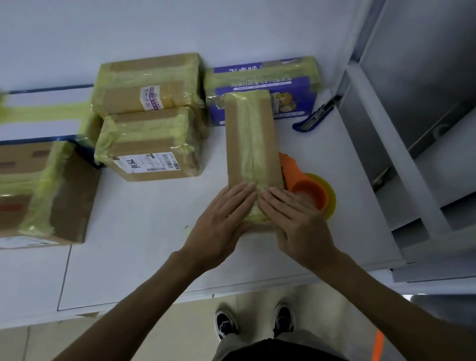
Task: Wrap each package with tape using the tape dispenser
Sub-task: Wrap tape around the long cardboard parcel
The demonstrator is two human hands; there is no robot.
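Observation:
A long brown package (248,139) lies lengthwise on the white table (149,252), with a strip of yellowish tape running down its middle. My left hand (224,221) and my right hand (293,218) both press flat on its near end, fingers straight, their fingertips almost meeting over the tape. The orange tape dispenser (307,185) with its yellowish roll lies on the table just right of the package, partly hidden behind my right hand. Neither hand touches it.
Several taped packages stand behind and to the left: two brown boxes (147,119), a purple box (288,89), a large carton (20,190) and a white flat box (37,115). A blue utility knife (317,115) lies at the right. A grey metal cabinet (427,64) borders the table's right side.

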